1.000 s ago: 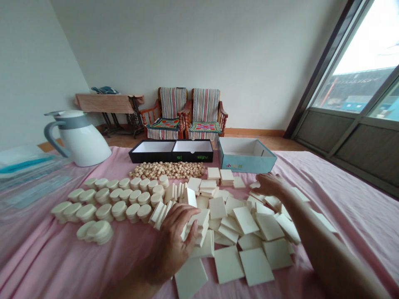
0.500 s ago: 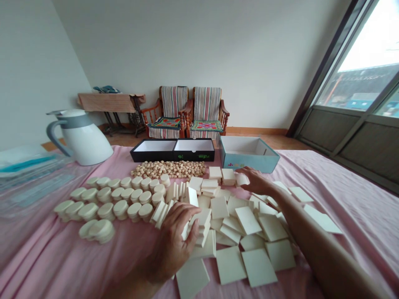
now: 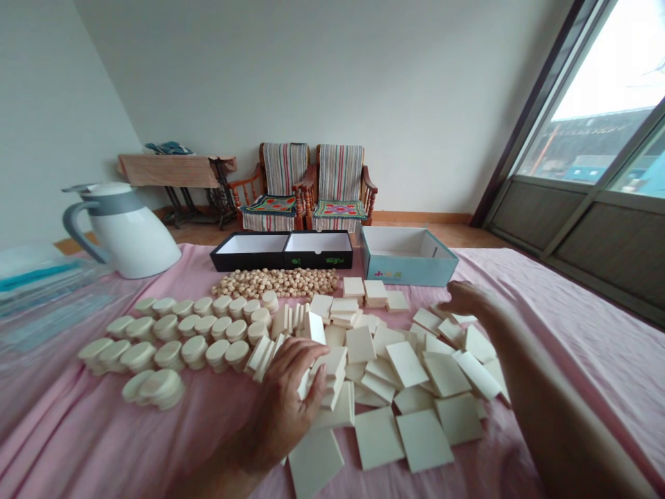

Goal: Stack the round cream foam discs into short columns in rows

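Observation:
My left hand [image 3: 294, 381] is closed around a small stack of pale square wooden tiles [image 3: 332, 364], thumb on the near side. Just left of it, more square tiles [image 3: 262, 357] lean on edge in a row. At the right, my right hand [image 3: 470, 299] hovers with fingers stretched out and nothing visible in them, by the far edge of a loose heap of square tiles [image 3: 408, 364]. A single flat tile [image 3: 397, 301] lies left of that hand, beside two short tile stacks [image 3: 375, 291]. Larger squares [image 3: 424, 442] lie flat in front.
Rows of stacked round wooden discs [image 3: 194, 350] fill the left side. Behind them lie many small wooden beads [image 3: 275, 282]. A black two-part box [image 3: 249, 261] and a light blue box [image 3: 410, 269] stand at the back. A white jug [image 3: 138, 232] is far left, near clear plastic packaging [image 3: 49, 308].
My right hand has let go of the tile by the short stacks and moved to the right. My left hand stays on its stack. The view has shifted slightly.

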Tool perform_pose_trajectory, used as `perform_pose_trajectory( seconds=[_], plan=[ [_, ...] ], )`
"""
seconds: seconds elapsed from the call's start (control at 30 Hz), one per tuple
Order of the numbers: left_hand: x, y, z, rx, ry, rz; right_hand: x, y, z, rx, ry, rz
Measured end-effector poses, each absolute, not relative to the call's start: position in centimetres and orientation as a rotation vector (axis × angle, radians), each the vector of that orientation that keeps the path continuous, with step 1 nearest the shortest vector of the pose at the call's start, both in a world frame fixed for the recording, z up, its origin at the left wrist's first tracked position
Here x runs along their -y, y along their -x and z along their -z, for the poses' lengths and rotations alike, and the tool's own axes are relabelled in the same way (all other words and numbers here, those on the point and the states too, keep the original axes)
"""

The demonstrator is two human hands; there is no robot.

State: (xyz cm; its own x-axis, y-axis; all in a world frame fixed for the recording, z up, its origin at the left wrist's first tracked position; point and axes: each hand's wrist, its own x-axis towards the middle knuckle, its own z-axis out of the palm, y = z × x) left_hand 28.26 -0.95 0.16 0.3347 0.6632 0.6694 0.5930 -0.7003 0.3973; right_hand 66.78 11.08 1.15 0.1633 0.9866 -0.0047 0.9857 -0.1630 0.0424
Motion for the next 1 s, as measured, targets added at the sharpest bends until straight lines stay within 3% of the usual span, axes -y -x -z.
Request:
perform_pose_trajectory(
  seconds=[0.37, 0.57, 0.73, 1.0],
  plan=[
    [0.9, -28.2, 0.1, -1.205, -2.488, -1.283, -10.5, -66.6, -2.1, -1.926, -2.240, 0.067],
    [0.9, -28.3, -0.1, -1.195, -2.493, -1.291, -11.1, -64.4, -2.3, -2.054, -2.409, 0.027],
    [0.9, -28.2, 0.0, -1.185, -2.496, -1.288, -11.7, -60.0, -1.6, -2.208, -2.548, 0.244],
    [1.0, -28.1, 0.0, -1.177, -2.486, -1.264, -12.3, -58.4, -0.5, -2.308, -2.595, 0.119]
  ],
)
